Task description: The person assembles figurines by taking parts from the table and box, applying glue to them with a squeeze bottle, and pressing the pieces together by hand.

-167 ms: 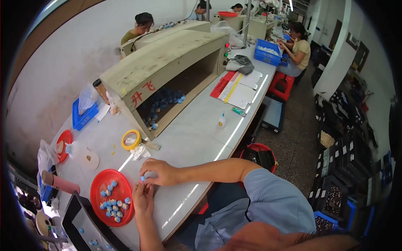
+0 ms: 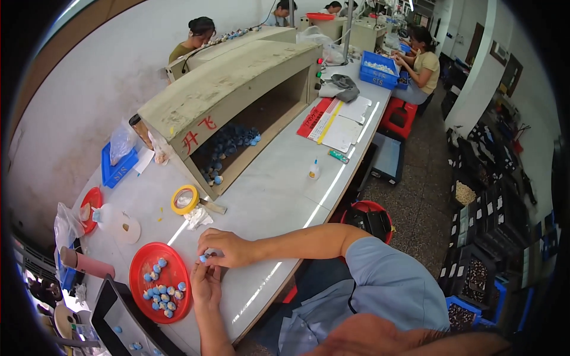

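My right hand [image 2: 228, 248] pinches a small blue-and-white ball-shaped piece [image 2: 203, 258] between thumb and fingers, above the table's front edge. Just below it, my left hand [image 2: 206, 286] has its fingers curled up against the same piece. Whether the left fingertips grip a separate part is too small to make out. To the left of my hands, a round red tray [image 2: 172, 249] holds several similar blue-and-cream balls [image 2: 161, 291], loosely clustered.
A black bin [image 2: 110, 302] with a few blue balls sits at lower left. Beyond my hands are yellow tape [image 2: 184, 199], a small white bottle [image 2: 314, 170] and an open-fronted beige machine [image 2: 231, 101] with blue pieces inside. Several co-workers sit farther back.
My hands stay together in nearly the same place. The fingers have shifted slightly around the small piece, and the view has moved a little.
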Available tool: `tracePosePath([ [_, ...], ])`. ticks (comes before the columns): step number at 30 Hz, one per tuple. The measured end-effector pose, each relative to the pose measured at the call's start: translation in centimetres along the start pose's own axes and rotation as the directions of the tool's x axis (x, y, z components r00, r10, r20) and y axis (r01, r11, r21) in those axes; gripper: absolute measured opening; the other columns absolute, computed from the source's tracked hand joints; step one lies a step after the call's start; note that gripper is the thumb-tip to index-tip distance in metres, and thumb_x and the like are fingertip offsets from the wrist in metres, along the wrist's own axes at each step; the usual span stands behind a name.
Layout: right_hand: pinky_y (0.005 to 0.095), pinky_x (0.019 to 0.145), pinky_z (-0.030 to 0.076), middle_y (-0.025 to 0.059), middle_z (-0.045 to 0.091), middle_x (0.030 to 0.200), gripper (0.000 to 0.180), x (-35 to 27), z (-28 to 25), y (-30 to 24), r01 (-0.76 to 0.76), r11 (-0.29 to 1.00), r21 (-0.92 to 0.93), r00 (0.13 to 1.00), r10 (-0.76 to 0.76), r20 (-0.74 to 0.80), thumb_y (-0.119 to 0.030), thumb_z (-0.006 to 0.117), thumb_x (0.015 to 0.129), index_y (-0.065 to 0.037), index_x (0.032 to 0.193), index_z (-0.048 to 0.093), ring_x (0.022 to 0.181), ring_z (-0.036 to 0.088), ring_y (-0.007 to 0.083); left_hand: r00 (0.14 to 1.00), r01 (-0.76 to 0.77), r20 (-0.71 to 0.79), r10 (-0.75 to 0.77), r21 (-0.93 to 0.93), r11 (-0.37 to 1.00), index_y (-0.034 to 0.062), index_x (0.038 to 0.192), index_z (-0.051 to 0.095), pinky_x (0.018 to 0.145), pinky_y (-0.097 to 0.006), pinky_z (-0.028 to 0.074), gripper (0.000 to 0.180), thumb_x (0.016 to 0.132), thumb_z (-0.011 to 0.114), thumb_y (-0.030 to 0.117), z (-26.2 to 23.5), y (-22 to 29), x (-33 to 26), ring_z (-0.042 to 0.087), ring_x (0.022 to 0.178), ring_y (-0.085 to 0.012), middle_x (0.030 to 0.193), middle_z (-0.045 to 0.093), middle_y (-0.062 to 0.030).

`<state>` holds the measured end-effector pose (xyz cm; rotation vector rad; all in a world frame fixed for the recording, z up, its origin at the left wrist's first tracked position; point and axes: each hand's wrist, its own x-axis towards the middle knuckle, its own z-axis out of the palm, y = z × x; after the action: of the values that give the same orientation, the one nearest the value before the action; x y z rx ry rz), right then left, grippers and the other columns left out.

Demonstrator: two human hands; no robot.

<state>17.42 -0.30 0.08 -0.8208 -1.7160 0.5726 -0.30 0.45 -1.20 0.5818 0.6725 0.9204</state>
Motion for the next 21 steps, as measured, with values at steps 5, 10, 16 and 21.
tracePosePath([
  [5,0.0372,0.089,0.046,0.0099,0.061,0.099,0.025,0.3,-0.1,0.0,-0.044,0.998,0.049,0.999,0.043,0.026,-0.009,0.074,0.076,-0.005,0.097,0.061,0.102,0.056,0.0275,0.999,0.007,0.034,-0.007,-0.017,1.0,-0.0001,0.114,0.053,0.083,-0.025,0.054,0.021,0.095,0.053,0.009,-0.1,0.3,-0.1,0.064,0.095,-0.0164,0.109,0.064,-0.0109],
  [10,0.0372,0.089,0.046,0.0101,0.061,0.1,0.025,0.2,-0.4,-0.1,-0.147,0.984,0.1,0.988,0.142,0.053,-0.009,0.074,0.076,-0.005,0.096,0.06,0.1,0.057,0.0274,1.0,0.006,0.026,-0.005,-0.041,0.999,-0.001,0.113,0.053,0.082,-0.025,0.055,0.02,0.096,0.053,0.01,0.1,0.3,-0.2,0.065,0.093,-0.0153,0.108,0.064,-0.0113],
  [16,0.038,0.089,0.045,0.0105,0.061,0.101,0.024,-0.1,-0.2,0.0,-0.147,0.983,0.109,0.989,0.146,0.022,-0.008,0.073,0.076,-0.005,0.096,0.06,0.098,0.057,0.0275,1.0,-0.016,0.012,0.017,-0.061,0.998,-0.0001,0.113,0.053,0.079,-0.024,0.056,0.022,0.096,0.055,0.014,0.5,0.4,-0.3,0.065,0.091,-0.0137,0.108,0.065,-0.011],
  [21,0.0378,0.089,0.045,0.0103,0.06,0.098,0.024,0.2,0.5,-0.1,-0.064,0.997,0.049,0.998,0.063,0.014,-0.006,0.074,0.074,-0.006,0.094,0.06,0.098,0.056,0.0276,0.999,-0.039,0.009,0.039,-0.06,0.997,0.0012,0.112,0.054,0.083,-0.025,0.054,0.022,0.096,0.057,0.015,-0.9,0.4,-0.4,0.065,0.092,-0.0144,0.108,0.065,-0.0106],
])
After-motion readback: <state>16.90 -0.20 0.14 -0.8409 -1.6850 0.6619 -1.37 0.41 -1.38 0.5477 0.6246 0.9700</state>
